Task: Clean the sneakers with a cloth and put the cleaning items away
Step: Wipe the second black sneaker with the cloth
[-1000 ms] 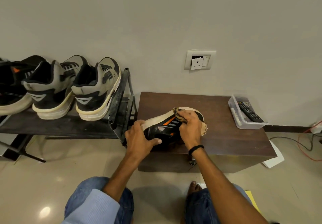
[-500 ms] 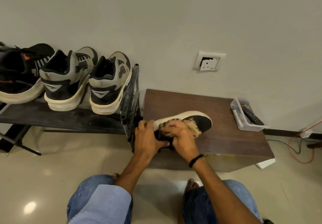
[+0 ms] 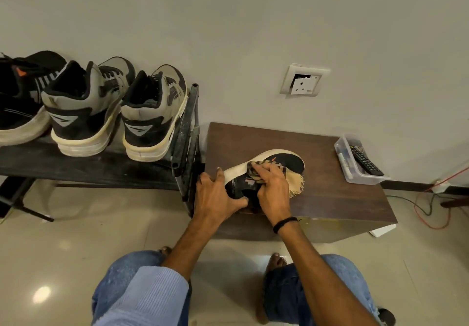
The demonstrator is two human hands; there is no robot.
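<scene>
A black sneaker [image 3: 291, 164] with a cream sole and an orange mark lies tilted on its side on the low brown wooden table [image 3: 330, 198]. My left hand [image 3: 215, 196] grips its heel end. My right hand [image 3: 272, 188] holds a frayed beige and brown cloth [image 3: 295, 186] and presses it against the sneaker's upper; the cloth's fringe sticks out to the right of my fingers. Two grey and black sneakers [image 3: 83, 107] [image 3: 152, 112] stand on the black shoe rack [image 3: 101, 168] at the left, beside a black sneaker [image 3: 17, 102] with orange trim.
A clear plastic box [image 3: 355, 170] with a remote control sits at the table's right end. A wall socket [image 3: 303, 82] is above the table. Red and dark cables [image 3: 431, 206] lie on the tiled floor at right. My knees in blue jeans are below.
My right hand slid the cloth back along the sneaker and forward again to its middle. My left hand kept its hold on the heel. The camera shifted a little to the left.
</scene>
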